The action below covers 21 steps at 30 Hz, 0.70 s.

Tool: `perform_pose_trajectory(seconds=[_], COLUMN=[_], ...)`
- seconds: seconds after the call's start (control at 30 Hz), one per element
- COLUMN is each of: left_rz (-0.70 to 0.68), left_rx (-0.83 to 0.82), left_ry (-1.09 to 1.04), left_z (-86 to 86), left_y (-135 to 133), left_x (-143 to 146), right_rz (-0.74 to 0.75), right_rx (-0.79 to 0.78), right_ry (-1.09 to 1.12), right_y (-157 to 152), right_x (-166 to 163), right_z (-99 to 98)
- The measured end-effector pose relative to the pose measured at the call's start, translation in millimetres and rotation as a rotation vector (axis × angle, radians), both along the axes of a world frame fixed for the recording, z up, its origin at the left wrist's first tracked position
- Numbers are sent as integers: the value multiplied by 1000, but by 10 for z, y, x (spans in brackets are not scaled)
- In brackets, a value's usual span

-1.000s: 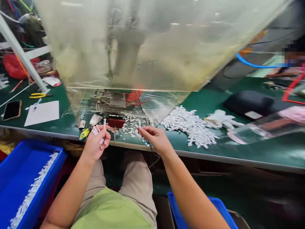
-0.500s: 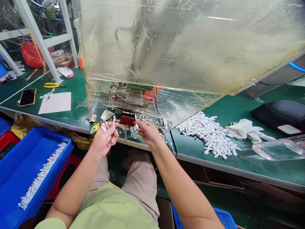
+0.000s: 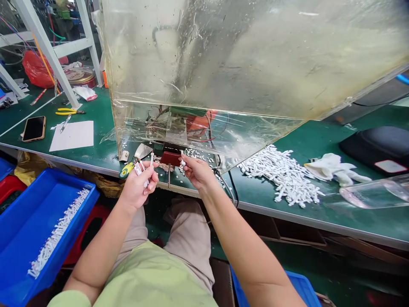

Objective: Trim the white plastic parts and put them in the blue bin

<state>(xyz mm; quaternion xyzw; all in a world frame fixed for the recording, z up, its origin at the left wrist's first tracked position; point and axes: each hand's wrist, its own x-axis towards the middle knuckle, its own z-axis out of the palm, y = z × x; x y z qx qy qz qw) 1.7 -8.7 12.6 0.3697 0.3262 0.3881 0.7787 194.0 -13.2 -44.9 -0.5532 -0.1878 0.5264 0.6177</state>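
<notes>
My left hand [image 3: 139,185] is closed around several slim white plastic pieces [image 3: 139,169], with one piece [image 3: 152,158] standing upright from its fingertips. Across a small gap, my right hand [image 3: 198,171] pinches a small white plastic piece [image 3: 182,162] between thumb and fingers; its exact shape is too small to tell. Between the hands, at the bench edge, sits a dark red block [image 3: 171,158] with a metal rod [image 3: 169,175] below it. Small white bits lie scattered around and behind the block. A yellow-green handled tool [image 3: 126,170] rests beside my left hand.
A clear plastic shield [image 3: 223,59] hangs over the work spot. At right are a heap of white pieces [image 3: 281,175] and a white glove [image 3: 332,168]. A blue tray [image 3: 19,217] with white pieces stands at left. Yellow pliers [image 3: 67,111] and a phone [image 3: 34,128] lie on the bench.
The camera view has shifted slightly. Both hands stay close to the red block, still holding white pieces; the fingers of my right hand have shifted a little around their piece.
</notes>
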Motion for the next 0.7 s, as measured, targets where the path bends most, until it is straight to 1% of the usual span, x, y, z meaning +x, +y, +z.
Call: perform_pose_trajectory(seconds=[0.1,0.17,0.2,0.27,0.33,0.4,0.47,0.5,0.53,0.6,0.7], left_rz=[6,22,36,59,66,71,79,79,74,53,40], left_rx=[-2,-4,-3,6,22,44,72,86,103,135,180], left_ry=[6,14,16,12,2,6,32,50,70,124,233], left_z=[22,40,49,63,73,83,93,100,108,131,173], left_y=[-4,9,23,66,119,171,209,219,222,209,170], left_x=[4,-8,-23,-68,-118,-141,-107,-66,-13,109,245], right_rz=[-2,47,84,159,176,126,59,36,29,0,-54], right_rx=[-1,-14,-24,-59,-153,-342,-539,-597,-621,-609,-575], right_ry=[-35,-136,-222,-468,-793,-1102,-1270,-1292,-1282,-1254,-1192], right_y=[-24,-95,-149,-287,-436,-548,-572,-543,-488,-325,-79], right_x=[-42,4,74,326,701,1110,1450,1574,1665,1756,1747], right_z=[50,97,120,157,176,177,160,143,121,56,-63])
